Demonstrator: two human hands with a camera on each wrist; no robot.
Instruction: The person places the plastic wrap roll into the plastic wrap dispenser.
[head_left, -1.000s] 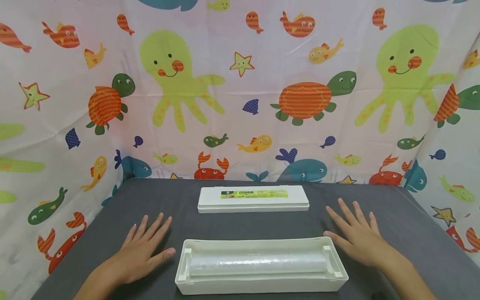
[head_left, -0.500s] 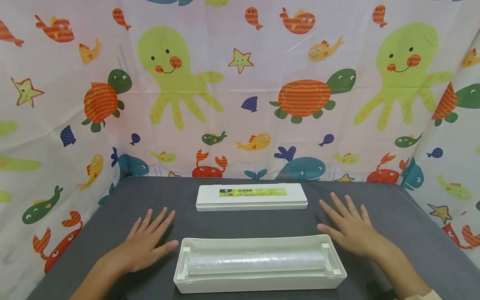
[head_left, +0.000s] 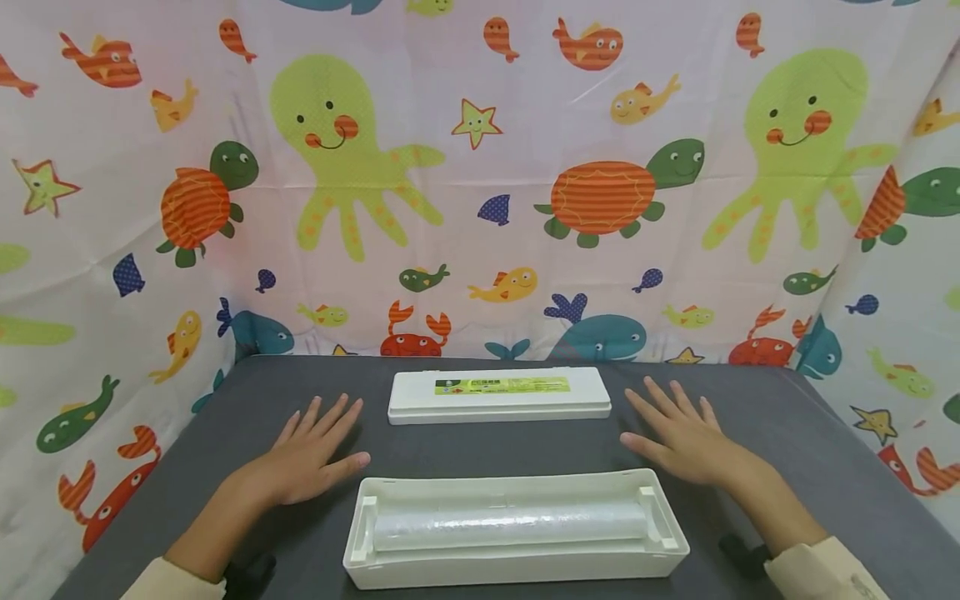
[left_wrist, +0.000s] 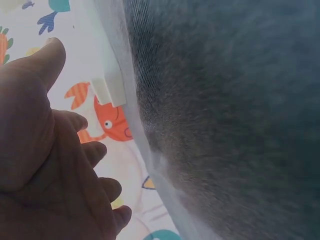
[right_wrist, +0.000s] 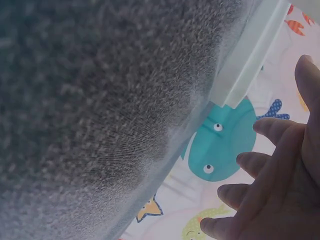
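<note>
Both hands hold nothing, their fingers spread and straight. My left hand (head_left: 303, 458) is beyond the left end of an open white box (head_left: 517, 567), and my right hand (head_left: 686, 446) is beyond its right end. Inside the box lies a roll of clear cling film (head_left: 510, 527). Farther back is a long white lid (head_left: 498, 406) with a green and yellow label, between the two hands and touched by neither. The left wrist view shows the left palm (left_wrist: 55, 165) and an end of the lid (left_wrist: 110, 82). The right wrist view shows the right palm (right_wrist: 280, 185) near the lid's other end (right_wrist: 245, 65).
A dark grey cloth covers the table (head_left: 480, 450). Behind and at both sides hangs a white curtain (head_left: 450, 50) printed with sea animals. Dark wrist straps (head_left: 744, 554) show beside the cream sleeves (head_left: 817, 571).
Both hands have moved forward and inward, toward the lid, with fingers still spread. The cream sleeves have come into view. The box and lid stay in place while the view shifts slightly.
</note>
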